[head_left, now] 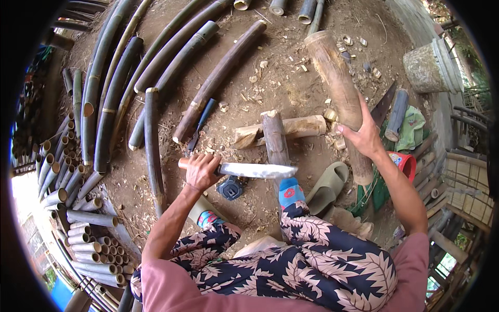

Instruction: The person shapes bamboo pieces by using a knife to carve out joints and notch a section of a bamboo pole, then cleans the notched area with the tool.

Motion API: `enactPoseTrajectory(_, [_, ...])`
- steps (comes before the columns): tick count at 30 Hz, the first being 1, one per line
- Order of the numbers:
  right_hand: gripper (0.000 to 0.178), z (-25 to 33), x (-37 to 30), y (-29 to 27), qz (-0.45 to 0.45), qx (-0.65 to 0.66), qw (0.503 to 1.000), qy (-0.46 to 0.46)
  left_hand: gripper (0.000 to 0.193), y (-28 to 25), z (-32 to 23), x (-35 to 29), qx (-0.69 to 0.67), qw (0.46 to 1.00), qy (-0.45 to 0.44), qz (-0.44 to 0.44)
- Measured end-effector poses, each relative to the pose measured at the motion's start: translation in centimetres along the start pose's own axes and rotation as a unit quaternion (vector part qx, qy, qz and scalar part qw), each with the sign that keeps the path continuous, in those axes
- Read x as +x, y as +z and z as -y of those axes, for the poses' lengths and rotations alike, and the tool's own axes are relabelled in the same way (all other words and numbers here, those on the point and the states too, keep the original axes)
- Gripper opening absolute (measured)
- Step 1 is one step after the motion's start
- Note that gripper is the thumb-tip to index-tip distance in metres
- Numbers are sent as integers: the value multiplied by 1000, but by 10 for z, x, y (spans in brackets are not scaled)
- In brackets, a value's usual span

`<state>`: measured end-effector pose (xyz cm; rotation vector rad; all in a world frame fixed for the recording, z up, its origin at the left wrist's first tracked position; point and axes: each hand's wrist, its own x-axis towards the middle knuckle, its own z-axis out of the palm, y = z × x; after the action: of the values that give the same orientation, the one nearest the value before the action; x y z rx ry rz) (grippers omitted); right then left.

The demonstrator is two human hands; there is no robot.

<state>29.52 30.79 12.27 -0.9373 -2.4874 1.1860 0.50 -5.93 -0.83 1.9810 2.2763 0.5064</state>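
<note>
My left hand (200,171) is closed round the wooden handle of a big knife (255,170). Its broad blade points right, across the front of my blue-socked foot (291,193). In my right hand (365,135) is a thick brown log (332,73), gripped round its middle and slanting from far left to near right. Pale chopped patches show near its far end. Blade and log are apart. Between them on the ground, a short log (274,136) rests across another cut log (305,127). Beside my left wrist lies a dark tape measure (230,188).
Bamboo poles (113,99) spread over the far left, with stacked bamboo pieces (93,247) nearer. A blue-handled tool (207,113) lies ahead of my left hand. At right are a saw blade (383,105), green cloth (413,128), red container (407,165) and pale bucket (423,67). An olive slipper (332,182) lies nearby.
</note>
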Motion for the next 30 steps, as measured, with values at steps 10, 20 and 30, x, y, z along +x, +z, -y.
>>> enactPoseTrajectory(10, [95, 15, -22, 9, 82, -22, 996, 2, 34, -1, -18, 1, -14, 960, -195, 200])
enactPoseTrajectory(20, [88, 31, -34, 23, 230, -87, 960, -131, 23, -9, -12, 21, -26, 911, -233, 339])
enactPoseTrajectory(30, [65, 19, -2, 53, 307, -357, 798, -378, 24, -1, -6, 28, 14, 914, -237, 330])
